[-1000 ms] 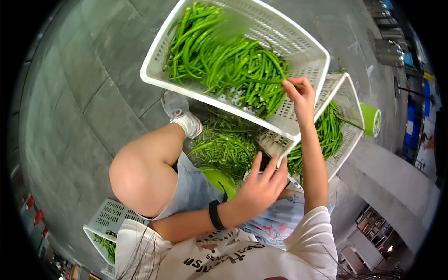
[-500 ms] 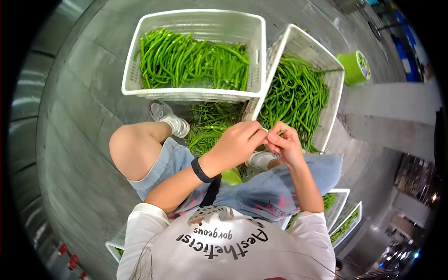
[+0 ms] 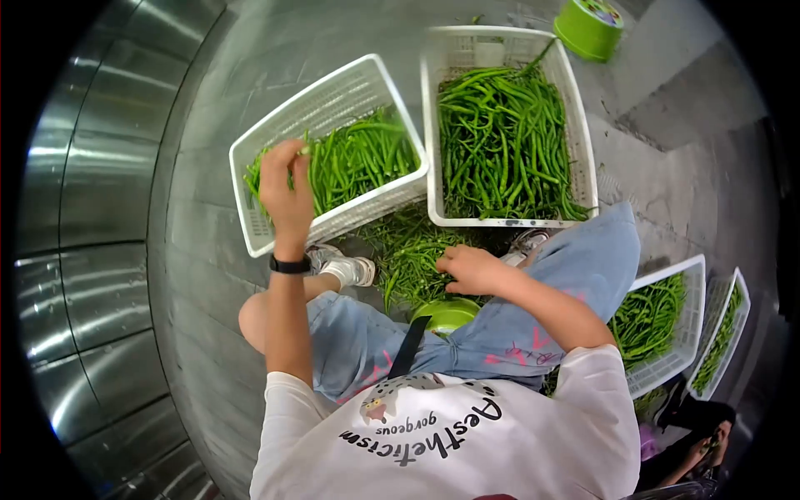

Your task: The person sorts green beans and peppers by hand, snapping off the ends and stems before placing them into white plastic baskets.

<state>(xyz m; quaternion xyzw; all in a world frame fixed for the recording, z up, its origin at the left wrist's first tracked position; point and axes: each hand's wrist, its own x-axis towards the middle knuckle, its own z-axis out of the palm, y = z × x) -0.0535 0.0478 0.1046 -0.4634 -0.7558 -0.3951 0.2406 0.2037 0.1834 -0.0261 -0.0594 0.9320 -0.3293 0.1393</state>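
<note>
My left hand, with a dark band at its wrist, is over the left white crate. Its fingers are curled together, and a pale green pepper end shows at the fingertips. Beneath it, long green chili peppers lie roughly side by side in that crate. My right hand is low between my knees, fingers bent and apart, beside a floor pile of green stems and peppers. Nothing shows in its fingers. The right white crate holds a tangled heap of green chili peppers.
A green bowl sits between my legs. A green tub stands behind the right crate. Two more crates of peppers are at my right, with another person's hands nearby. Metal panels line the left side.
My hands have come apart from where they met in front of me. The left has gone out over the left crate, the right down toward the floor pile. The view has turned.
</note>
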